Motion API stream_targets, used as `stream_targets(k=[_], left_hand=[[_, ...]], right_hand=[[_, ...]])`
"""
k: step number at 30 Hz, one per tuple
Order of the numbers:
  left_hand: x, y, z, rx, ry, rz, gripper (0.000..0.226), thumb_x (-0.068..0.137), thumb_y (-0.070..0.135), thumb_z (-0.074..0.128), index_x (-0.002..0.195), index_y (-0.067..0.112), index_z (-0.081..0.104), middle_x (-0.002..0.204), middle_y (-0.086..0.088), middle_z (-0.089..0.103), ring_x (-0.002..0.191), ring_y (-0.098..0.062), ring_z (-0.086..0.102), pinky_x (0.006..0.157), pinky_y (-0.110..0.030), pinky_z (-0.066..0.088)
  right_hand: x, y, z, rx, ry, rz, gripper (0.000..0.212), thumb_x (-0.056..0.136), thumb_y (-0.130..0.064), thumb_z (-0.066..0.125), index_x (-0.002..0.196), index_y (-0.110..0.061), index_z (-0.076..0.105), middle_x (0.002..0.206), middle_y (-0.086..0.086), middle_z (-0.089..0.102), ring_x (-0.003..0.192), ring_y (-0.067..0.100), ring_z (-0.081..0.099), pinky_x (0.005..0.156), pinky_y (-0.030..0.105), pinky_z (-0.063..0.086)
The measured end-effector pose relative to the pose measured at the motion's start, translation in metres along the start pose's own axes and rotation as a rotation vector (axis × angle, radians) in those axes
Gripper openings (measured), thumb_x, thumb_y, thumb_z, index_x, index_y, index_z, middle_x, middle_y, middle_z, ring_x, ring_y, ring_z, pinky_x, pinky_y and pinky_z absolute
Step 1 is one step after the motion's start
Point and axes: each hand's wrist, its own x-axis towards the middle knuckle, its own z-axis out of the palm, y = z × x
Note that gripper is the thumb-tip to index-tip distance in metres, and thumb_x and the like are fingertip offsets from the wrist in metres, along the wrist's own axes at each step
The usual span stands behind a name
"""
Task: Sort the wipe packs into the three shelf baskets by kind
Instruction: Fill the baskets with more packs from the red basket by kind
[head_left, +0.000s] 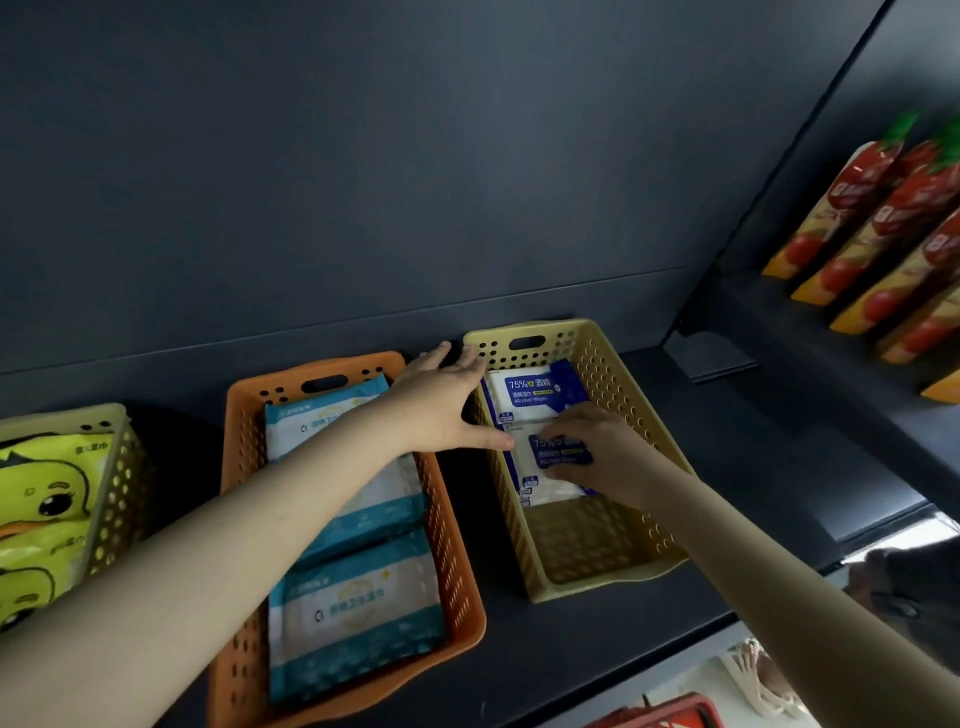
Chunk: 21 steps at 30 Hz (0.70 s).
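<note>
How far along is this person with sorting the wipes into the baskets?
Looks done: duck packs sit in the left basket, teal packs in the orange basket, one alcohol pack in the yellow basket. In hand: the right hand holds a second alcohol pack in that basket while the left hand rests flat against its wall. Left: no unsorted packs show, so I cannot tell.

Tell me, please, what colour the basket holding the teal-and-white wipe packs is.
The basket is orange, perforated with small holes; the head view shows it best.
</note>
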Motion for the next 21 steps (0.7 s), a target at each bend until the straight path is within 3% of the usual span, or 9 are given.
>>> stream_targets(k=[4, 7, 10, 14, 18, 21], left_hand=[[0.032, 0.015, -0.020, -0.043, 0.189, 0.154, 0.070, 0.085, 0.052, 0.060, 0.146, 0.026, 0.037, 0.152, 0.003, 0.037, 0.140, -0.021, 0.033, 0.112, -0.042, 0.032], [0.063, 0.030, -0.023, 0.100, 0.091, 0.204, 0.056, 0.086, 0.038, 0.066, 0.138, 0.027, 0.050, 0.139, -0.001, 0.053, 0.122, -0.024, 0.052, 0.095, -0.042, 0.047], [0.086, 0.034, -0.016, 0.244, -0.044, 0.209, 0.058, 0.084, 0.037, 0.069, 0.138, 0.026, 0.050, 0.136, -0.001, 0.055, 0.118, -0.025, 0.054, 0.092, -0.040, 0.049], [0.102, 0.029, -0.006, 0.380, -0.089, 0.259, 0.060, 0.082, 0.042, 0.070, 0.137, 0.029, 0.051, 0.131, 0.000, 0.056, 0.115, -0.025, 0.054, 0.091, -0.039, 0.049], [0.109, 0.021, -0.003, 0.325, -0.073, 0.295, 0.056, 0.080, 0.042, 0.071, 0.133, 0.029, 0.055, 0.128, 0.004, 0.054, 0.114, -0.021, 0.051, 0.089, -0.036, 0.047], [0.107, 0.015, -0.003, 0.220, -0.023, 0.305, 0.043, 0.085, 0.037, 0.068, 0.126, 0.027, 0.061, 0.125, 0.004, 0.057, 0.109, -0.018, 0.053, 0.088, -0.034, 0.046]], right_hand=[[0.000, 0.003, -0.016, 0.024, 0.083, 0.071, 0.042, 0.082, -0.026, 0.073, 0.123, -0.029, 0.060, 0.131, -0.008, 0.051, 0.115, 0.009, 0.048, 0.096, 0.022, 0.039], [-0.001, 0.005, -0.016, -0.010, 0.102, 0.136, 0.043, 0.081, -0.030, 0.074, 0.122, -0.029, 0.060, 0.129, -0.006, 0.055, 0.113, 0.012, 0.053, 0.093, 0.024, 0.043], [-0.003, 0.002, -0.008, 0.025, 0.023, 0.121, 0.046, 0.083, -0.029, 0.072, 0.126, -0.029, 0.059, 0.129, -0.005, 0.053, 0.114, 0.011, 0.051, 0.097, 0.025, 0.042], [-0.001, 0.002, -0.003, 0.037, -0.008, 0.080, 0.047, 0.085, -0.027, 0.070, 0.130, -0.027, 0.057, 0.132, -0.006, 0.049, 0.119, 0.011, 0.048, 0.105, 0.026, 0.039], [0.000, 0.004, 0.000, 0.095, -0.019, 0.106, 0.048, 0.082, -0.029, 0.073, 0.127, -0.029, 0.056, 0.134, -0.006, 0.044, 0.119, 0.012, 0.046, 0.105, 0.029, 0.041], [-0.005, 0.006, 0.003, 0.224, 0.058, 0.246, 0.055, 0.084, -0.035, 0.069, 0.134, -0.026, 0.048, 0.136, -0.003, 0.047, 0.118, 0.015, 0.049, 0.096, 0.025, 0.042]])
